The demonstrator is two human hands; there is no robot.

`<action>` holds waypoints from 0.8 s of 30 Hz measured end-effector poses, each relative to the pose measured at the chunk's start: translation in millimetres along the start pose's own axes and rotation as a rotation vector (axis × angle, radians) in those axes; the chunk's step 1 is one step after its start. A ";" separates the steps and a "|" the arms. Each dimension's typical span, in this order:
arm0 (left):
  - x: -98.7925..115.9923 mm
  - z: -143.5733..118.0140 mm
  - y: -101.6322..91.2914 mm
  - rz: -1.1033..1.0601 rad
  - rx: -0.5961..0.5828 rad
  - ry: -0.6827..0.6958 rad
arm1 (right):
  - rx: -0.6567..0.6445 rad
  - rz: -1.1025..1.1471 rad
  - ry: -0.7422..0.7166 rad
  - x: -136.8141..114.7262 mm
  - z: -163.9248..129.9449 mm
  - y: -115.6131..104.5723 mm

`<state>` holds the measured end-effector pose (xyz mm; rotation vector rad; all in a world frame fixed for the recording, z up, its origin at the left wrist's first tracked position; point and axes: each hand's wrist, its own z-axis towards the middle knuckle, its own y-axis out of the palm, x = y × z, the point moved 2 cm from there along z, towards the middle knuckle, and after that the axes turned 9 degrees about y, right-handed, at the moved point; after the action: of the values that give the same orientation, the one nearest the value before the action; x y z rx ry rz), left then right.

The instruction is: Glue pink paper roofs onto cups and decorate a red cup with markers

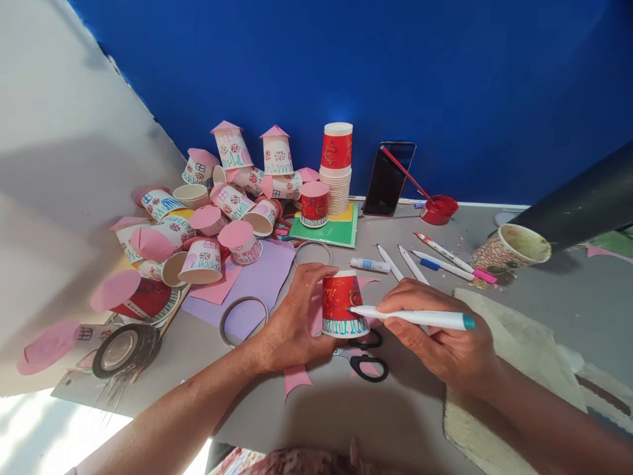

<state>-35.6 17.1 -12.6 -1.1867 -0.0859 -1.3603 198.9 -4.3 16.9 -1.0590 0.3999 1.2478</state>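
A red paper cup (338,294), turned upside down, is gripped by my left hand (297,316) from its left side. Teal strokes run around its white lower rim, and gold marks show on the red. My right hand (440,336) is closed around a white marker (420,317) with a teal end. The marker's tip points left at the cup's red side; whether it touches cannot be made out. Beneath the cup lie black-handled scissors (370,368), partly covered, among pink paper scraps (297,380).
Decorated cups with pink paper roofs (200,260) pile up at the left. A tall cup stack (336,191) and a phone (390,178) stand by the blue wall. Several markers (442,264) lie behind my right hand, near a patterned cup (512,251). Tape rolls (243,322) sit left.
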 end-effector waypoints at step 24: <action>-2.4 -1.1 1.7 -0.019 -0.004 0.020 | 0.040 -0.030 0.021 0.7 0.7 -2.8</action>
<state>-35.6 17.7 -15.7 -1.1776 -0.0800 -1.3894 201.5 -3.2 18.0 -1.0410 0.4222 1.1979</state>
